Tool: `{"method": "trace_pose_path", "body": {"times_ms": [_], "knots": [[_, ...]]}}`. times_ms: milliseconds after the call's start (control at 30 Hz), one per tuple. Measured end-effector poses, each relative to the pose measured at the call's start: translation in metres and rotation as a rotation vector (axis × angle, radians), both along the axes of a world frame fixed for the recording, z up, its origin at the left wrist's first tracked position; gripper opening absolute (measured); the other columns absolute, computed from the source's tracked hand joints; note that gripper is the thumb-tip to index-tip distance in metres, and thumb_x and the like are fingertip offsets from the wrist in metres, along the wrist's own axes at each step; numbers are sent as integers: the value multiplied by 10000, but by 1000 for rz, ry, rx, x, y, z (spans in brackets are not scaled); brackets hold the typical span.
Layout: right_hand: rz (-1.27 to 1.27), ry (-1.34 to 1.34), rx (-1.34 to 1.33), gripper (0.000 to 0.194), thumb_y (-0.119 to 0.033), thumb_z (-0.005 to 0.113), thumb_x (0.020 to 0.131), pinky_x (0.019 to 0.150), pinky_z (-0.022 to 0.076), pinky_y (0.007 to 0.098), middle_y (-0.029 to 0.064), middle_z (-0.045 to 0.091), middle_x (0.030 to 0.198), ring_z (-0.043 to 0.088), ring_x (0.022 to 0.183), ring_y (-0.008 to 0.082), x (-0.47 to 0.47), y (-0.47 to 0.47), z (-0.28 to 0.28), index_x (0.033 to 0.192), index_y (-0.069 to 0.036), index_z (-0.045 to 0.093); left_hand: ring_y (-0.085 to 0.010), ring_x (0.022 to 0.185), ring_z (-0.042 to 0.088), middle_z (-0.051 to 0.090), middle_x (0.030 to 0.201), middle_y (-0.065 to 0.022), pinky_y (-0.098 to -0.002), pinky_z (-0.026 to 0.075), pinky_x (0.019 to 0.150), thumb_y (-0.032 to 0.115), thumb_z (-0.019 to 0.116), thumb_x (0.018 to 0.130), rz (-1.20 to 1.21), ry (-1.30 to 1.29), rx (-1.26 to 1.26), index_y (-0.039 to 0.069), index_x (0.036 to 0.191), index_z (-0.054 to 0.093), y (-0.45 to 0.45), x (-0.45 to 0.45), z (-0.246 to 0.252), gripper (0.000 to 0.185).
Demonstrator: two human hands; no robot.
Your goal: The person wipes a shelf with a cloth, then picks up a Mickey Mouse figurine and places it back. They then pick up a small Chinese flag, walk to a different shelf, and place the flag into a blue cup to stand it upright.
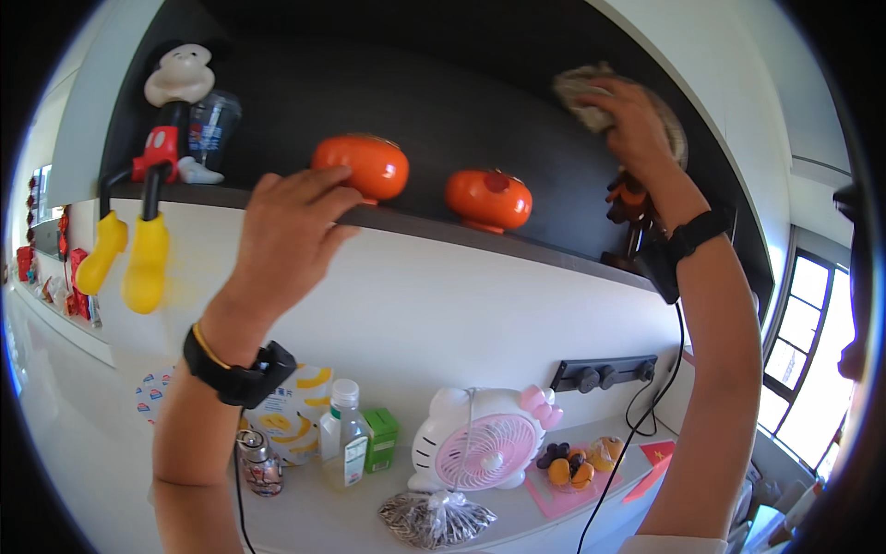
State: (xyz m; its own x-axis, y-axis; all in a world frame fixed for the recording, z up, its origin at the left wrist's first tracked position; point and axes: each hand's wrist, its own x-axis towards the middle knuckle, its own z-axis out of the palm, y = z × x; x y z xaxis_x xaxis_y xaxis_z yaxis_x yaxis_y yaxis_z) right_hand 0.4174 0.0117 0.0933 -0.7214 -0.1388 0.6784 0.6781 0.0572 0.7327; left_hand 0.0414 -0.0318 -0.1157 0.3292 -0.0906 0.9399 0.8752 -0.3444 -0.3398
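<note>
My right hand point(638, 131) grips a crumpled beige cloth point(574, 88) high in the right part of a dark wall niche point(429, 90). Behind that hand shows part of a pale round object point(675, 131) above a brown ornament point(626, 201); my arm partly hides both. My left hand point(287, 225) is at the niche's front edge with its fingers apart. Its fingertips overlap the lower left side of a glossy orange persimmon-shaped jar point(370, 166); whether they press on it, I cannot tell. A second orange jar point(484, 201) stands to the right on the shelf board point(415, 225).
A Mickey Mouse figure point(163, 149) sits at the left with its legs over the edge, beside a clear plastic cup point(213, 128). Below, a counter holds a bottle point(346, 436), a pink-and-white fan point(484, 443) and fruit point(571, 471). A black cable point(640, 422) hangs from my right wrist.
</note>
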Motion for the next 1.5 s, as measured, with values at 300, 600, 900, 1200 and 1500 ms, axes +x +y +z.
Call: {"method": "trace_pose_path", "body": {"times_ms": [300,600,900,1200,1500], "knots": [[-642,388,-1176,340,-162,560,836,823,491,383,180,634,1102,623,968,325,-16,82,-51,1163,-96,629,-246,985,590,629,1134,-86,-352,398,823,152,700,769,50,-11,-52,68,999,647,-1,2,0,251],[-567,252,-1373,462,-107,467,835,1010,369,354,152,514,1312,493,1182,293,-22,34,-78,1292,-100,536,-262,1032,574,610,1176,-98,-363,396,856,140,670,791,87,-2,-30,57,1004,634,2,0,-2,231],[68,233,-1125,438,49,417,757,884,459,301,116,587,1152,584,1030,226,48,-18,-117,1115,-65,644,-237,1168,538,565,1287,-81,-355,372,965,140,630,851,219,-26,-122,92,1115,629,8,-9,-3,269],[640,978,-774,246,-126,520,889,745,527,305,80,662,932,650,832,165,158,-82,-148,1081,-9,621,-247,1217,504,550,1312,-47,-381,387,1025,201,601,905,330,23,-52,145,1194,601,27,-33,-4,294],[526,1244,-684,339,-189,493,848,771,495,335,132,652,955,634,831,229,215,-34,-143,1073,38,604,-260,1299,418,415,1429,-78,-396,327,1078,242,613,889,285,106,-32,130,1282,527,3,5,0,418]]}}
